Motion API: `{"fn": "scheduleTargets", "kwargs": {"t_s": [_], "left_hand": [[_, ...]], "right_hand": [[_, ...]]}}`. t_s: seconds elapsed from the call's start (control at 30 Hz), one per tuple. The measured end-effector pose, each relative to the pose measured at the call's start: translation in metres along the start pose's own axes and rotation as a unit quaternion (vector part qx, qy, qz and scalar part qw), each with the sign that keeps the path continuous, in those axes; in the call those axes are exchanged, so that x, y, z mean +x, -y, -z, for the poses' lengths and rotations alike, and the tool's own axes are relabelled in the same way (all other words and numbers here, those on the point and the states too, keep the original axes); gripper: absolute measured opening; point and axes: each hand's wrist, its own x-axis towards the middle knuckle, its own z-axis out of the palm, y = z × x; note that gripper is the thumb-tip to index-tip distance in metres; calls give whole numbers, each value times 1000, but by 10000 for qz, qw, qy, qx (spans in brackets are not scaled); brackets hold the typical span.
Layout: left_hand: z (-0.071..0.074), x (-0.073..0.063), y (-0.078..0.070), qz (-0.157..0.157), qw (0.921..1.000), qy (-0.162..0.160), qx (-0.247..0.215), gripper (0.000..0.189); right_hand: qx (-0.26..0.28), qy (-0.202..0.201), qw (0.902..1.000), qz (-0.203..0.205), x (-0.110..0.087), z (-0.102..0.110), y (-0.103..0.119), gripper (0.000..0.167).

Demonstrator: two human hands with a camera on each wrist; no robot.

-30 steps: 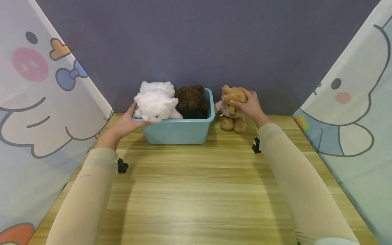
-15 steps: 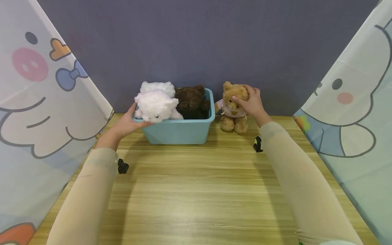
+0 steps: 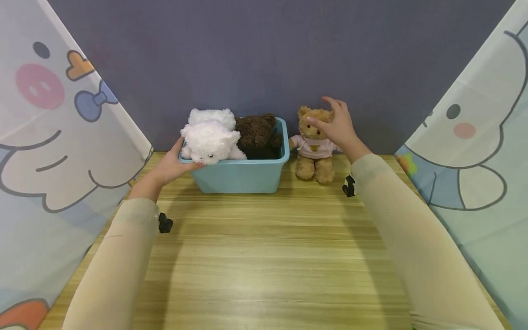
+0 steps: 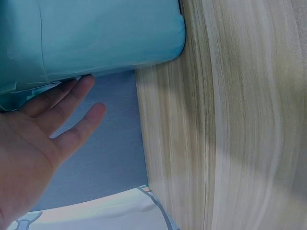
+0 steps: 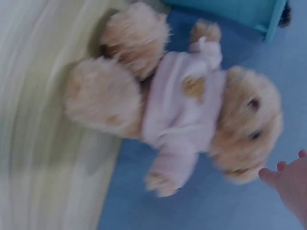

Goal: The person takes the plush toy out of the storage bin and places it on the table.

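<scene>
A tan teddy bear [image 3: 315,149] in a pale pink hoodie sits upright against the grey backdrop in the head view. My right hand [image 3: 338,126] is by its head, thumb and fingers spread, holding nothing; the right wrist view shows the bear [image 5: 184,100] with the hand [image 5: 292,184] beside its head. My left hand [image 3: 169,167] touches the left end of a light blue bin [image 3: 239,178], thumb along the front rim. In the left wrist view, fairly straight fingers [image 4: 72,103] lie at the bin's side. A white plush toy [image 3: 210,140] and a dark brown plush bear [image 3: 256,133] fill the bin.
The bin stands at the back of a wood-grain table [image 3: 255,256], just left of the tan bear. A grey backdrop [image 3: 272,55] rises behind. Cartoon-printed sheets [image 3: 82,137] flank the table. Black wrist cameras [image 3: 165,223] are strapped under both sleeves.
My right hand has let go of the tan teddy bear's head and lifted slightly, fingers spreading. The bear now faces forward, sitting straighter. My left hand and the bin have not moved.
</scene>
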Motion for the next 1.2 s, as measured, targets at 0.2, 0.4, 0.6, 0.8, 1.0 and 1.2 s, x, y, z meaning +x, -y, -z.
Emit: {"fn": "scheduleTargets", "kwargs": {"t_s": [0.2, 0.4, 0.6, 0.8, 1.0, 1.2], "left_hand": [[0, 1, 0, 69, 9999, 49, 60, 133], [0, 2, 1, 67, 9999, 62, 65, 132], [0, 1, -1, 74, 9999, 44, 85, 132], [1, 0, 0, 79, 9999, 55, 66, 132], [1, 3, 3, -82, 9999, 51, -71, 129], [1, 4, 3, -155, 9997, 110, -130, 126]], "right_hand": [[225, 139, 9992, 289, -2, -10, 37, 97], [547, 501, 9952, 633, -7, -38, 75, 97], [482, 772, 9906, 1019, -17, -72, 113, 96], [587, 1049, 9855, 1198, -25, -102, 139, 95], [518, 1262, 9828, 1245, -34, -130, 153, 94], [643, 1506, 9786, 1242, -40, -153, 165, 93]]}}
